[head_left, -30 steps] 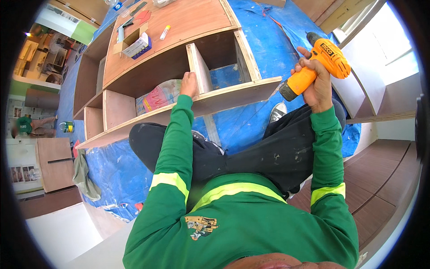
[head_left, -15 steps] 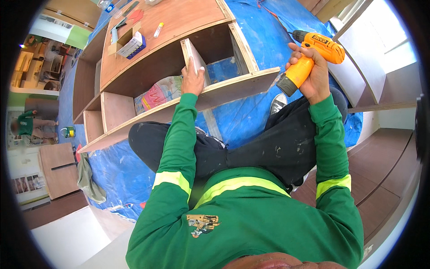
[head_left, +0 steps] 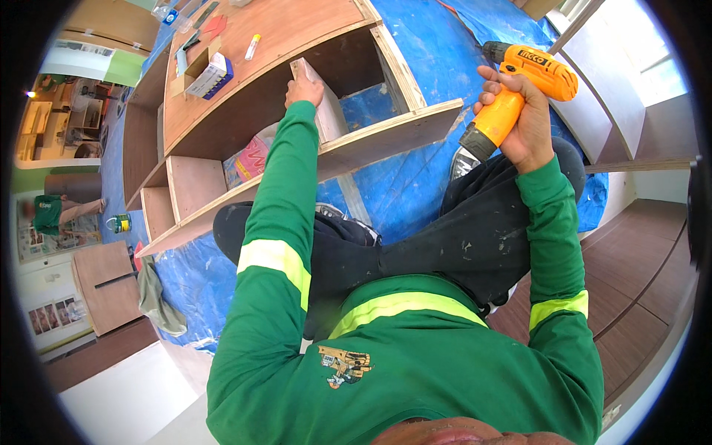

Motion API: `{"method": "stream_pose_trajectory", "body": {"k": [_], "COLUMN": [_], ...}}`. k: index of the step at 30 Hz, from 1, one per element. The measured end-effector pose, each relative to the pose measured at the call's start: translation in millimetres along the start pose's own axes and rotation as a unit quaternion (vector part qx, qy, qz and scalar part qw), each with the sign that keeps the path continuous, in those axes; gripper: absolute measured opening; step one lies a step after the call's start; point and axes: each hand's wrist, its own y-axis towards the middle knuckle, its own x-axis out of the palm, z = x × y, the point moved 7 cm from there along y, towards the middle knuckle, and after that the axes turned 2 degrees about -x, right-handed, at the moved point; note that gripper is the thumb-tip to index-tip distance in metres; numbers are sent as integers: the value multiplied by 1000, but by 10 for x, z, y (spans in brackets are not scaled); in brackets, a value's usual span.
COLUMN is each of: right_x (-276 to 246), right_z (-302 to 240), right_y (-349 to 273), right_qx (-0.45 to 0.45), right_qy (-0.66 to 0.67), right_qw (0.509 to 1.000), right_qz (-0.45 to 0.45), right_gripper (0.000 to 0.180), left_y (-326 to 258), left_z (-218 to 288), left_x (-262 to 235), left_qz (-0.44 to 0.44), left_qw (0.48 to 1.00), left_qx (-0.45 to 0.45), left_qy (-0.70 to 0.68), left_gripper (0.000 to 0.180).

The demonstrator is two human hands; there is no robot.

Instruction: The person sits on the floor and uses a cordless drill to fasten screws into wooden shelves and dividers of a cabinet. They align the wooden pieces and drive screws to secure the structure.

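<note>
My left hand [head_left: 305, 92] is wrapped over the far upper part of a short wooden divider board [head_left: 331, 113], its fingertips hidden behind the board. The divider stands upright inside a wooden cabinet frame [head_left: 415, 122] lying before me. My right hand [head_left: 531, 127] is closed round the handle of an orange cordless drill [head_left: 545, 73]. The drill is held up to the right of the frame, its chuck pointing left and away from it. A pink-and-white plastic bag [head_left: 249, 160] lies in the compartment left of the divider, partly covered by my left sleeve.
On the cabinet's plywood panel [head_left: 297, 33] lie an open screw box [head_left: 211, 76], a yellow-and-white tube [head_left: 253, 47] and several hand tools. Blue sheeting [head_left: 196, 285] covers the floor. Curved panels [head_left: 604, 100] stand at right. Another person [head_left: 50, 214] is at far left.
My left hand has slid farther along the divider toward its far end, and its fingers have curled over the edge. The drill has shifted slightly to the right, still in my right hand.
</note>
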Motion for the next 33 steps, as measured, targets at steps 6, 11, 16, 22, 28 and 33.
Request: {"method": "stream_pose_trajectory", "body": {"k": [6,11,16,22,28,33], "right_x": [-55,-50,-64,-27,-79,-90], "right_z": [-56,-80,-69,-7,102,170], "right_y": [-35,-54,-43,-9,12,-1], "right_qx": [-13,-17,-16,-5,15,23], "right_qy": [12,18,26,17,2,-15], "right_qw": [1000,1000,999,1000,1000,999], "right_qz": [-3,-8,-12,-4,10,25], "right_gripper": [45,45,44,44,40,37], "left_y": [-42,-449,-702,-810,-597,-35], "left_z": [39,-118,-212,-318,-265,-361], "left_x": [56,51,32,-99,-119,-80], "left_qz": [14,-3,-44,-92,16,-26], "left_qw": [1000,997,990,983,987,992], "left_qx": [17,58,117,160,156,107], "left_qy": [-10,-52,-59,6,28,58], "left_gripper": [85,85,74,61,57,58]}}
